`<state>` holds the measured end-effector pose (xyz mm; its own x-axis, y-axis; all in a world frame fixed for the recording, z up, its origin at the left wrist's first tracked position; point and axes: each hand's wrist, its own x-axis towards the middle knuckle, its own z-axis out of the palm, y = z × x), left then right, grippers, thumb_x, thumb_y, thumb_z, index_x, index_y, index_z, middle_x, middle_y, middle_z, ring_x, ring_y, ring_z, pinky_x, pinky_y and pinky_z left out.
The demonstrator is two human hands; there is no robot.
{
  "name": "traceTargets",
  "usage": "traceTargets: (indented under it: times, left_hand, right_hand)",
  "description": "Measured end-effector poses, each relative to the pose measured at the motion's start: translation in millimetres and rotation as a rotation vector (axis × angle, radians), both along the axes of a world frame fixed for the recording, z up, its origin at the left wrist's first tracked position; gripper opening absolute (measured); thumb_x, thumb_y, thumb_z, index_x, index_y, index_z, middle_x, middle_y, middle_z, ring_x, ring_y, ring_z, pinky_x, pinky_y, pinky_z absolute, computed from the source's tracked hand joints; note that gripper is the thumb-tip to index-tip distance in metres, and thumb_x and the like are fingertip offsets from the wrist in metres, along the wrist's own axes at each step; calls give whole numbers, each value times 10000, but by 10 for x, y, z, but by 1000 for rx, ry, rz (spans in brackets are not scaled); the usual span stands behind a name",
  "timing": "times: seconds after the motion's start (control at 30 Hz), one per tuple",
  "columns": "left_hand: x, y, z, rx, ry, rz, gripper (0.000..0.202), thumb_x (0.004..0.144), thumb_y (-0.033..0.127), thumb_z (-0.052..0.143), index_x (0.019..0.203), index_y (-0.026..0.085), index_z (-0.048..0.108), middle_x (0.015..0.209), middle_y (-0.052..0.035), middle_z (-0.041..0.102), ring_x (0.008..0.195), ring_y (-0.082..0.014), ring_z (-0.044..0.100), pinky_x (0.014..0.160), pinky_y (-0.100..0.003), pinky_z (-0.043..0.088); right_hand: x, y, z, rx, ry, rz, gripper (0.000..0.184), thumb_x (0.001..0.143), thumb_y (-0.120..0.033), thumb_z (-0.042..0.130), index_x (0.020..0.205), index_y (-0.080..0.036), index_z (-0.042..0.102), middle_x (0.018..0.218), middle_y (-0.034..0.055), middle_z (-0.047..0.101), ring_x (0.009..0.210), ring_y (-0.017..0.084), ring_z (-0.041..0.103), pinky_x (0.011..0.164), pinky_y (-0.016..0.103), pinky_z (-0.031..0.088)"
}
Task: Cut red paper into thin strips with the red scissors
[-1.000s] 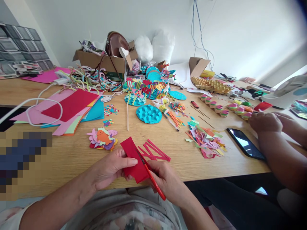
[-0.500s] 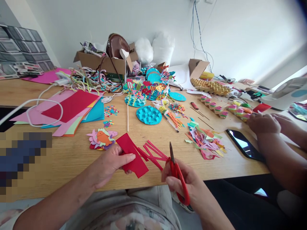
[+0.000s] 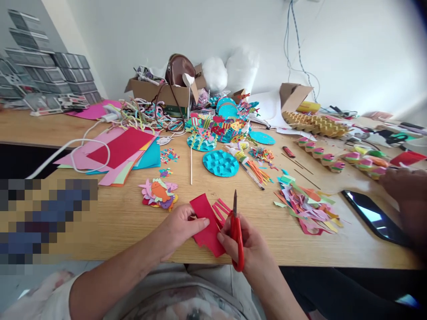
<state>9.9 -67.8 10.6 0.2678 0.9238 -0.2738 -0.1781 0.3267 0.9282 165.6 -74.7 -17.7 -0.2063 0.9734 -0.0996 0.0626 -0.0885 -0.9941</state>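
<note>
My left hand (image 3: 180, 226) pinches a red paper piece (image 3: 207, 222) near the table's front edge, thumb on top. One end of the paper is cut into narrow strips (image 3: 220, 208) that fan out toward the right. My right hand (image 3: 248, 244) is closed round the red handles of a pair of scissors (image 3: 236, 231), blades together and pointing up and away, just right of the paper. Both hands almost touch over the wooden table (image 3: 116, 218).
A heap of coloured paper scraps (image 3: 308, 204) lies to the right, a phone (image 3: 373, 216) beyond it, where another person's hand (image 3: 405, 195) works. Paper flower and fish cut-out (image 3: 158, 194), blue discs (image 3: 220, 162), stacked sheets (image 3: 120, 153), cardboard boxes (image 3: 167, 91) and a white cable (image 3: 76, 149) crowd the table.
The scissors left the cut in the red paper, swung out to the right, then came back beside it, blades upright. The camera view shifted left and up.
</note>
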Motion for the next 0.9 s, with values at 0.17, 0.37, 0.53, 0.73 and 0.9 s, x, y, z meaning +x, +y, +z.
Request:
traceTargets:
  times: [0.17, 0.37, 0.53, 0.73, 0.9]
  left_hand:
    - [-38, 29, 9, 19, -13, 28, 229, 646, 314, 681, 802, 146, 691, 717, -37, 693, 646, -176, 594, 645, -280, 445]
    - [-76, 25, -24, 3, -82, 55, 204, 667, 255, 680, 843, 152, 683, 768, -35, 710, 670, -172, 619, 675, -282, 465]
    - [-163, 35, 18, -61, -147, 69, 143, 693, 216, 663, 824, 161, 686, 754, -28, 720, 676, -152, 632, 657, -245, 475]
    - [-290, 56, 88, -142, -202, 94, 93, 703, 165, 652, 789, 165, 686, 760, -32, 725, 663, -143, 644, 647, -236, 492]
    - [-286, 61, 113, -156, -239, 69, 159, 716, 145, 635, 864, 168, 690, 788, -44, 727, 657, -139, 645, 643, -232, 495]
  right_hand:
    - [13, -13, -15, 10, 6, -8, 252, 637, -360, 639, 647, -197, 446, 553, -50, 451, 462, 86, 366, 424, 207, 291]
    - [-53, -17, 70, 25, 8, -3, 242, 651, -338, 625, 637, -197, 428, 555, -54, 425, 475, 84, 361, 438, 206, 299]
    - [46, -45, 240, 1, -104, 113, 261, 759, -417, 545, 694, -189, 437, 613, -38, 438, 536, 100, 411, 481, 215, 332]
    - [267, -159, 288, -16, -363, 325, 342, 872, -422, 393, 629, -183, 422, 530, -37, 443, 499, 92, 395, 460, 209, 280]
    - [190, -194, 312, 38, -484, 403, 339, 874, -344, 411, 581, -174, 420, 524, -36, 427, 525, 89, 373, 464, 206, 249]
